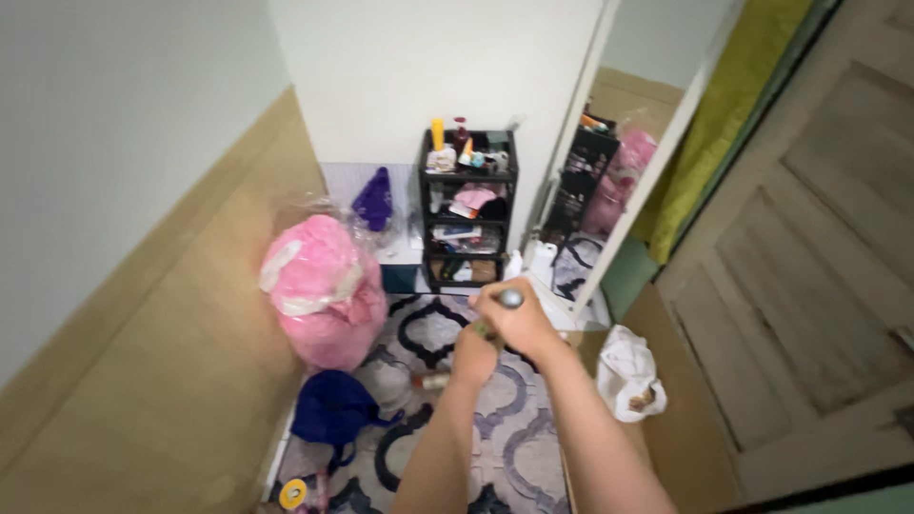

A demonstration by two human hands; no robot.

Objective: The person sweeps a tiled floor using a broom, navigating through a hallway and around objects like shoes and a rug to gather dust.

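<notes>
Both my arms reach forward over a patterned rug [433,333]. My right hand [522,319] is closed around the top of a thin stick-like handle with a grey rounded end [511,298]. Just below it, my left hand [473,357] grips the same handle lower down; a bit of green shows between the hands. The handle's lower part is hidden behind my hands and forearms. A small brownish object [433,382] lies on the rug near my left wrist.
A pink plastic-wrapped bundle [319,290] and a dark blue bag [333,409] sit by the left wall. A black shelf rack [468,209] full of small items stands at the back. A leaning mirror [619,162], a white bag [628,371] and a wooden door [809,266] are at the right.
</notes>
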